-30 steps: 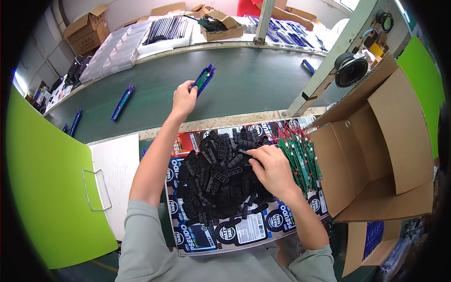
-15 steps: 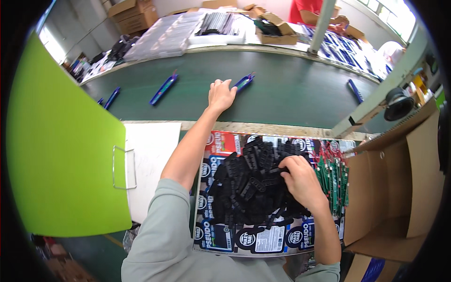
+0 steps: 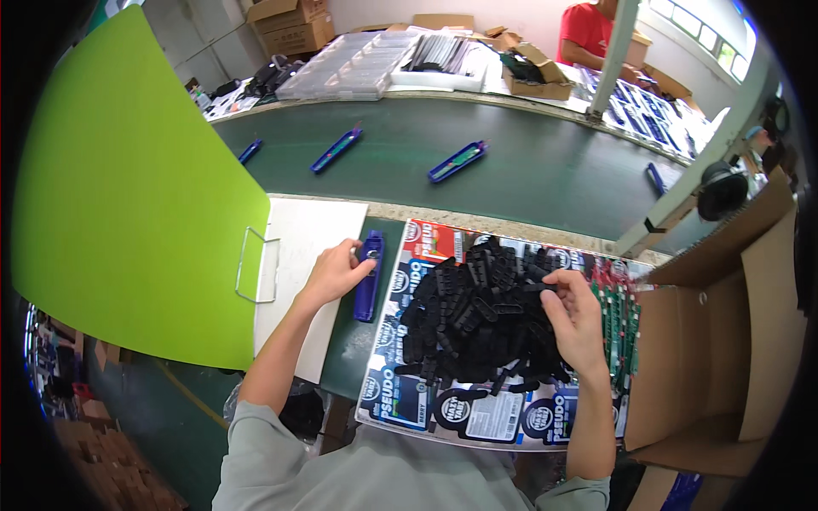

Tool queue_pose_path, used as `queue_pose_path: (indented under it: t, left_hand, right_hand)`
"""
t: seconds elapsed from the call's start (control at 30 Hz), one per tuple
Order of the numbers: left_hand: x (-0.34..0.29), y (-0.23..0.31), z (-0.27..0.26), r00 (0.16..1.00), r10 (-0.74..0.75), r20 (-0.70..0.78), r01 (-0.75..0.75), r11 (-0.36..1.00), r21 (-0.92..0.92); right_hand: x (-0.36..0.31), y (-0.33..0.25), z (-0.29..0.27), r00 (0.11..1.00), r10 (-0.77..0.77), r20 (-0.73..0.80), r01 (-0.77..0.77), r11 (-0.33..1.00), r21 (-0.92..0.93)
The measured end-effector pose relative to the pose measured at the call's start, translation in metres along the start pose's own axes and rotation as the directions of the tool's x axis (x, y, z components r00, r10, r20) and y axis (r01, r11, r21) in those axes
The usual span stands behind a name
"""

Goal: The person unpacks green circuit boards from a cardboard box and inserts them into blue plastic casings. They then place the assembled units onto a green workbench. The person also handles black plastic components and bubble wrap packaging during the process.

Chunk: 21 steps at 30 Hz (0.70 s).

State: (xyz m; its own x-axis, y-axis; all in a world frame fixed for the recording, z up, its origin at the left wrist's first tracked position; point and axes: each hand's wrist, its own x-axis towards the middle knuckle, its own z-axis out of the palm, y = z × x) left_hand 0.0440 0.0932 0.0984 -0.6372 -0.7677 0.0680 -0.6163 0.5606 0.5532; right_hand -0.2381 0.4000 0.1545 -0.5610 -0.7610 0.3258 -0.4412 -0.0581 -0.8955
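My left hand is at a long blue plastic casing lying lengthwise between the white board and the tray of parts. Its fingers are curled, with the thumb against the upper part of the casing. My right hand is above the right side of a heap of small black plastic pieces. Between its thumb and forefinger it pinches one small black piece. The heap lies on a sheet printed with packaging designs.
Beyond, several blue casings lie on a green conveyor belt. Green circuit strips with red wires lie right of the heap, beside an open cardboard box. A lime-green panel and white board stand left. A person in red sits across.
My left hand has drawn back from a casing on the belt to the casing beside the tray. My right hand has lifted slightly from the heap with a black piece. The view has shifted left.
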Motion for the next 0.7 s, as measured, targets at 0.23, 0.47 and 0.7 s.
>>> queue_pose_path:
  t: [0.23, 0.47, 0.7]
  left_hand:
    - [-0.007, -0.018, 0.028, 0.982, -0.019, -0.186, -0.051, 0.93, -0.365]
    - [0.005, 0.117, 0.024, 0.976, 0.028, 0.216, 0.179, 0.462, -0.869]
    - [0.014, 0.22, 0.077, 0.815, 0.506, 0.283, -0.002, 0.49, -0.871]
  right_hand:
    - [-0.011, -0.015, -0.007, 0.985, 0.151, 0.088, -0.167, 0.963, 0.213]
    - [-0.022, -0.018, -0.02, 0.975, 0.21, -0.068, -0.177, 0.929, 0.326]
    - [-0.023, -0.033, -0.041, 0.935, 0.203, -0.289, -0.123, 0.954, 0.273]
